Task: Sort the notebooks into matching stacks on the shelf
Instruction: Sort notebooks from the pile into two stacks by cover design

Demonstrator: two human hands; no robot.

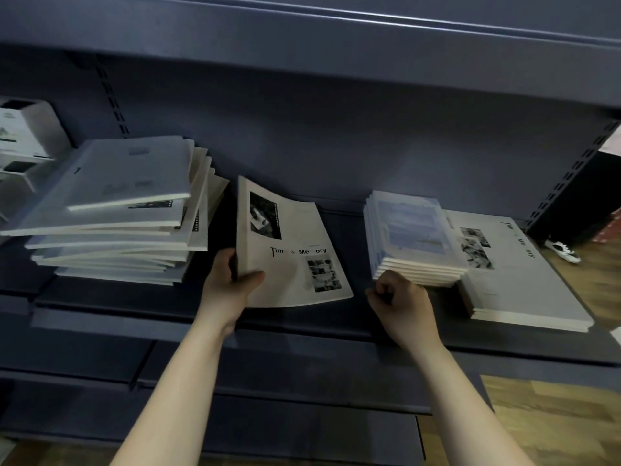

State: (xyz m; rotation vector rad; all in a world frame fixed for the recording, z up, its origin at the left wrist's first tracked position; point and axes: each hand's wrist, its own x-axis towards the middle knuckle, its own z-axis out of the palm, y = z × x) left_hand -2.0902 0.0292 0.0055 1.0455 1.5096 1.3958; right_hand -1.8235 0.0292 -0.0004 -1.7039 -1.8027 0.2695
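Observation:
My left hand (232,284) grips the near left corner of a white "Time & Memory" notebook (292,250), which is tilted and slightly bent above the middle of the dark blue shelf (302,317). To its left stands a tall, untidy pile of white notebooks (124,213). On the right a neat stack of blue-covered notebooks (413,237) rests partly on a low stack of white "Time & Memory" notebooks (524,277). My right hand (401,301) is curled into a fist with nothing in it, just in front of the blue stack's near corner.
White boxes (23,139) stand at the far left of the shelf. An upper shelf (336,38) overhangs the work area. A lower shelf (235,415) juts out below. Wooden floor and a white shoe (563,250) show at the right.

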